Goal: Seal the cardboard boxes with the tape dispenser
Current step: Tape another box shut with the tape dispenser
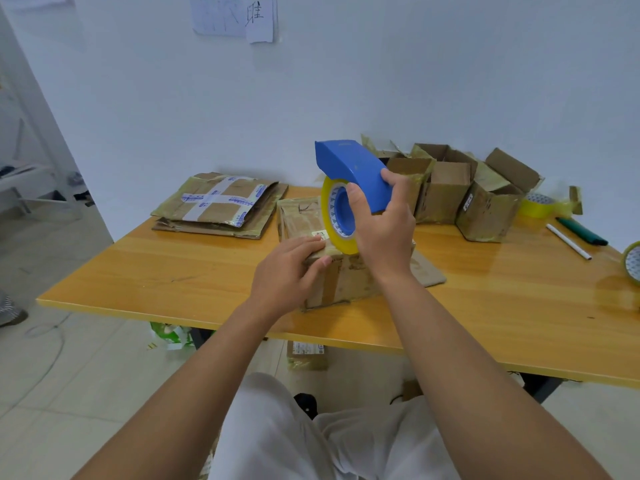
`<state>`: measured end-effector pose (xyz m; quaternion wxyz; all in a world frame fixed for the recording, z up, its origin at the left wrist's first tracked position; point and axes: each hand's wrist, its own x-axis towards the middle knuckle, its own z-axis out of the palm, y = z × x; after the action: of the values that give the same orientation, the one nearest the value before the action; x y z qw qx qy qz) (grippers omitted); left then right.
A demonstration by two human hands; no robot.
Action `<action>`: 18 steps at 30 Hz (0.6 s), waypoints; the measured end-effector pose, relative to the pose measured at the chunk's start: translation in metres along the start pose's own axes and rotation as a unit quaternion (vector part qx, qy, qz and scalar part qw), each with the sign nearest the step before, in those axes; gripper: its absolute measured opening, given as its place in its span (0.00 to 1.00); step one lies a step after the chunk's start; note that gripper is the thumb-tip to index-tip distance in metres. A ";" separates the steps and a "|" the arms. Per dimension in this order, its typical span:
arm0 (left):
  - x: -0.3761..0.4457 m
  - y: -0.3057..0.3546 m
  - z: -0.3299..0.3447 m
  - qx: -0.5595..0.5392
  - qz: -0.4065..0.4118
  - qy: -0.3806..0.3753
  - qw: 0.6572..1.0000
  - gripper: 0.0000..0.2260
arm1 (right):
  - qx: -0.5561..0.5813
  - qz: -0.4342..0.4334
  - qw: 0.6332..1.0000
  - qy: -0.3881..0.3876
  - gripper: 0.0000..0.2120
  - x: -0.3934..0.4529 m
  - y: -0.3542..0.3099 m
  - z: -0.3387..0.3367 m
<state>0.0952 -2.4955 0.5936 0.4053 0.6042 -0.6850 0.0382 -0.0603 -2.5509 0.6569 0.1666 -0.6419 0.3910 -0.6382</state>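
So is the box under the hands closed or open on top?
Closed: the box has flat top flaps, left hand pressing them, tape dispenser above.

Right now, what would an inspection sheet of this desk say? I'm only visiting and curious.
Surface: wooden table, glossy, against a white wall.
Job's things: closed cardboard box near the front edge; blue tape dispenser with a yellowish roll, tilted over the box top.
Clutter: flattened cartons at back left; open boxes at back right; spare tape rolls; green marker; white pen.
Hands: left hand presses flat on the box's near top edge; right hand grips the dispenser.
Cables: thin cord on the floor at left.
Surroundings: papers taped to the wall; tiled floor; a box under the table.
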 end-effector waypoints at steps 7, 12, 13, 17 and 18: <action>-0.013 -0.006 0.004 -0.091 -0.012 0.039 0.995 0.16 | 0.004 0.005 1.000 0.004 0.25 -0.002 0.002 -0.002; -0.016 -0.008 -0.002 -0.077 0.003 0.003 0.997 0.17 | -0.002 -0.002 1.000 0.003 0.25 0.000 0.001 -0.002; -0.017 -0.006 -0.001 -0.070 0.004 0.018 0.997 0.16 | -0.003 -0.002 1.000 0.004 0.25 -0.001 0.000 -0.002; -0.018 -0.005 0.001 -0.089 -0.006 0.015 0.996 0.17 | -0.007 -0.003 1.000 0.005 0.24 0.000 0.000 -0.002; -0.018 -0.007 0.000 -0.098 -0.007 0.005 0.995 0.18 | -0.008 -0.004 1.000 0.003 0.24 0.000 0.000 -0.002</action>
<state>0.1002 -2.4825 0.5800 0.4659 0.5666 -0.6790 -0.0292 -0.0619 -2.5506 0.6570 0.1577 -0.6427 0.3942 -0.6377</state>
